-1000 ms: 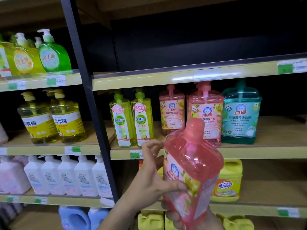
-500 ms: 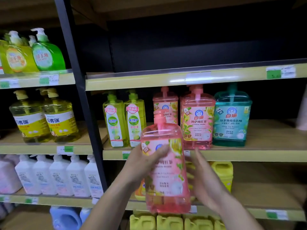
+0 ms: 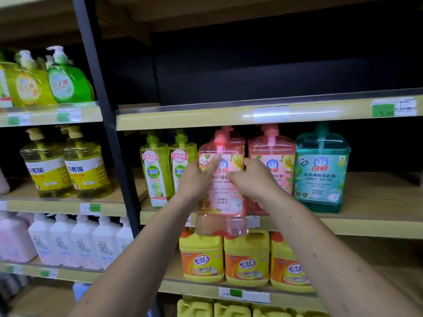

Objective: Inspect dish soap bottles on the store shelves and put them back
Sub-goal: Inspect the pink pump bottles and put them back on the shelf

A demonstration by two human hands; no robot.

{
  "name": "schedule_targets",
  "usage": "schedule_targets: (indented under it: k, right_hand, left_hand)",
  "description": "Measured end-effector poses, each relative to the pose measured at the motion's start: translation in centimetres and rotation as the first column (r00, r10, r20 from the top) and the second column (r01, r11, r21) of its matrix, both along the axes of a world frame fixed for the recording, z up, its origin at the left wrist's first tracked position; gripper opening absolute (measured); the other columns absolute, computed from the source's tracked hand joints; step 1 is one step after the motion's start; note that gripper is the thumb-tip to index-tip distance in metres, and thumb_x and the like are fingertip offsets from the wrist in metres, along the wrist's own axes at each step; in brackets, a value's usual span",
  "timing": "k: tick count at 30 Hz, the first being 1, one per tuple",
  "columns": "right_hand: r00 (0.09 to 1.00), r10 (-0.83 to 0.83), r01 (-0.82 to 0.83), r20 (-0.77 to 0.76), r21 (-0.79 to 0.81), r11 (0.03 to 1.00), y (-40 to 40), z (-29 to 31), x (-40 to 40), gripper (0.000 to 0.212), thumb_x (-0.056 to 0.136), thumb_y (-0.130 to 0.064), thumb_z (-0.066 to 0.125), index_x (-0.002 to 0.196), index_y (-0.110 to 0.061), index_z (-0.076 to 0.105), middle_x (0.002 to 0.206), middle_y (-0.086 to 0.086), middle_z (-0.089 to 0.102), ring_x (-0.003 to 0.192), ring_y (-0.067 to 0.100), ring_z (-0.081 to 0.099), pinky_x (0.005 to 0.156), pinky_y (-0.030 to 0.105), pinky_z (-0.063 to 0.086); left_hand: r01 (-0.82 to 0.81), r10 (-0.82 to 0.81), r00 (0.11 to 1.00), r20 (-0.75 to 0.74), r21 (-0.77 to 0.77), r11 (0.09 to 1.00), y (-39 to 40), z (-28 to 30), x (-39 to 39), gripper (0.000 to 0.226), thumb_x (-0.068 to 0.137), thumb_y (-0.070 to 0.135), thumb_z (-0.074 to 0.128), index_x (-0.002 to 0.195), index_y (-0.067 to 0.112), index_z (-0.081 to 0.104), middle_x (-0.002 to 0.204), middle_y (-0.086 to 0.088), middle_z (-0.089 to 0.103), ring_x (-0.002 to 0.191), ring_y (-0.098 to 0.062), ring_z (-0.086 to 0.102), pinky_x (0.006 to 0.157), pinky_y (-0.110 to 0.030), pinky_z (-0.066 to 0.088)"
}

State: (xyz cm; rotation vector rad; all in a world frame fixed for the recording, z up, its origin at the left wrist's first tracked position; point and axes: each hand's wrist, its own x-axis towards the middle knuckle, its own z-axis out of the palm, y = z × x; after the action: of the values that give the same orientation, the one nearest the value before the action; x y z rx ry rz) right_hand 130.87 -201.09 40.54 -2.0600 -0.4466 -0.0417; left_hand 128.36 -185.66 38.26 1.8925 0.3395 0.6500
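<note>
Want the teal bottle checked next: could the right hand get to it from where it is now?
Probably yes, once it lets go: the right hand now holds the pink bottle, and the teal bottle stands unobstructed at the shelf front, past one more pink bottle.

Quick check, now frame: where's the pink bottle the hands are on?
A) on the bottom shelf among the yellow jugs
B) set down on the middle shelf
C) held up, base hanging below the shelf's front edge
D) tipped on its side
C: both hands, left hand and right hand, hold the pink bottle upright, its base overlapping the shelf edge above the yellow jugs.
</note>
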Motion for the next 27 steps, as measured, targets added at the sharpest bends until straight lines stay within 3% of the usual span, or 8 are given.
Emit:
schedule_targets:
  k: [5, 8, 11, 13, 16, 20, 24, 27]
  right_hand:
    - [0.996, -0.078, 0.080, 0.043, -0.035, 0.996, 1.8, 1.1, 1.8, 0.014, 0.100, -0.018, 0.065, 0.108, -0.008, 0.060, 0.104, 0.010, 0.065, 0.087, 0.028, 0.062, 0.059, 0.029, 0.041]
    - [0.989, -0.121, 0.123, 0.085, -0.020, 0.992, 2.7, 1.3, 2.4, 0.013, 0.103, -0.019, 0.064, 0.109, -0.008, 0.061, 0.102, 0.009, 0.064, 0.084, 0.027, 0.061, 0.057, 0.030, 0.041]
    - [0.981, -0.166, 0.169, 0.098, -0.023, 0.985, 3.6, 1.3, 3.0, 0.016, 0.103, -0.022, 0.064, 0.109, -0.007, 0.060, 0.099, 0.010, 0.065, 0.079, 0.026, 0.062, 0.055, 0.029, 0.040]
    - [0.973, -0.214, 0.216, 0.091, -0.018, 0.976, 4.1, 1.2, 3.3, 0.019, 0.102, -0.024, 0.066, 0.097, -0.009, 0.055, 0.090, 0.007, 0.060, 0.069, 0.021, 0.057, 0.051, 0.028, 0.036]
    - [0.964, -0.248, 0.249, 0.093, 0.002, 0.969, 4.5, 0.7, 4.0, 0.029, 0.103, -0.029, 0.065, 0.088, -0.011, 0.049, 0.083, 0.004, 0.052, 0.063, 0.018, 0.048, 0.049, 0.028, 0.033]
    - [0.953, -0.287, 0.285, 0.097, 0.032, 0.958, 5.3, 0.1, 4.7, 0.030, 0.106, -0.032, 0.062, 0.115, -0.006, 0.051, 0.086, -0.001, 0.048, 0.068, 0.013, 0.047, 0.048, 0.028, 0.029]
    - [0.946, -0.307, 0.300, 0.107, 0.077, 0.951, 6.0, -1.2, 5.0, 0.050, 0.106, -0.024, 0.060, 0.144, 0.003, 0.042, 0.123, 0.018, 0.065, 0.104, 0.036, 0.064, 0.057, 0.027, 0.037]
    - [0.940, -0.317, 0.308, 0.129, 0.086, 0.947, 6.2, -2.4, 4.9, 0.058, 0.106, -0.023, 0.061, 0.152, 0.003, 0.036, 0.132, 0.021, 0.065, 0.121, 0.035, 0.067, 0.075, 0.032, 0.046]
  left_hand:
    - [-0.065, 0.064, 0.998, 0.011, 0.141, 0.988, 0.9, 1.7, 2.1, 0.061, 0.098, 0.066, 0.064, 0.070, 0.016, 0.045, 0.066, -0.001, 0.049, 0.060, -0.023, 0.048, 0.056, -0.034, 0.035]
    - [-0.077, 0.072, 0.997, 0.037, 0.158, 0.984, 1.3, 1.8, 3.2, 0.057, 0.100, 0.066, 0.062, 0.071, 0.018, 0.047, 0.062, 0.002, 0.047, 0.061, -0.023, 0.050, 0.052, -0.035, 0.030]
    - [-0.006, 0.001, 0.999, 0.034, 0.135, 0.991, 1.5, 1.3, 4.4, 0.063, 0.103, 0.067, 0.054, 0.111, 0.006, 0.062, 0.085, -0.004, 0.058, 0.085, -0.032, 0.060, 0.064, -0.039, 0.046]
    - [0.048, -0.053, 0.998, 0.039, 0.118, 0.992, 1.5, 0.9, 5.1, 0.080, 0.101, 0.073, 0.052, 0.137, 0.001, 0.053, 0.114, -0.016, 0.066, 0.105, -0.038, 0.067, 0.078, -0.042, 0.055]
    - [0.103, -0.114, 0.992, 0.061, 0.153, 0.983, 1.8, 0.7, 5.9, 0.091, 0.095, 0.076, 0.058, 0.144, 0.000, 0.045, 0.118, -0.022, 0.066, 0.097, -0.037, 0.068, 0.059, -0.034, 0.044]
    - [0.126, -0.139, 0.986, 0.094, 0.134, 0.983, 2.3, 0.2, 6.9, 0.069, 0.101, 0.063, 0.061, 0.133, 0.004, 0.046, 0.105, -0.006, 0.064, 0.094, -0.028, 0.063, 0.067, -0.039, 0.049]
    - [0.155, -0.168, 0.974, 0.151, 0.094, 0.983, 2.2, -1.1, 7.3, 0.050, 0.103, 0.052, 0.066, 0.119, 0.009, 0.048, 0.093, 0.004, 0.059, 0.078, -0.003, 0.058, 0.054, -0.017, 0.039]
    - [0.199, -0.202, 0.954, 0.221, 0.036, 0.979, 2.2, -2.5, 7.4, 0.043, 0.104, 0.045, 0.067, 0.127, 0.011, 0.052, 0.105, 0.005, 0.068, 0.077, 0.012, 0.064, 0.062, -0.009, 0.047]
